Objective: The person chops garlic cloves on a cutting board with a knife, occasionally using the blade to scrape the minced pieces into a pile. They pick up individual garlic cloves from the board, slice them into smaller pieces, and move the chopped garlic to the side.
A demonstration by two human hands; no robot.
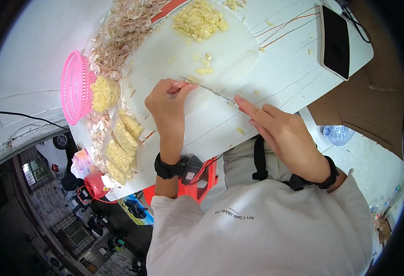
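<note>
My right hand grips a small knife by its handle, index finger stretched along it. The thin blade points up and left over the white cutting board. Close to the blade's tip, my left hand is closed, thumb and fingers pinched together against or beside the blade. What lies in that pinch is too small to make out. A few sliced garlic pieces rest on the board just beyond the blade. Farther back sits a pile of sliced garlic.
Garlic skins heap along the table's left side. Near them are a pink basket, a bag of chopped garlic and more filled bags. A black-screened device lies at the right, beside cardboard. A red stool stands below.
</note>
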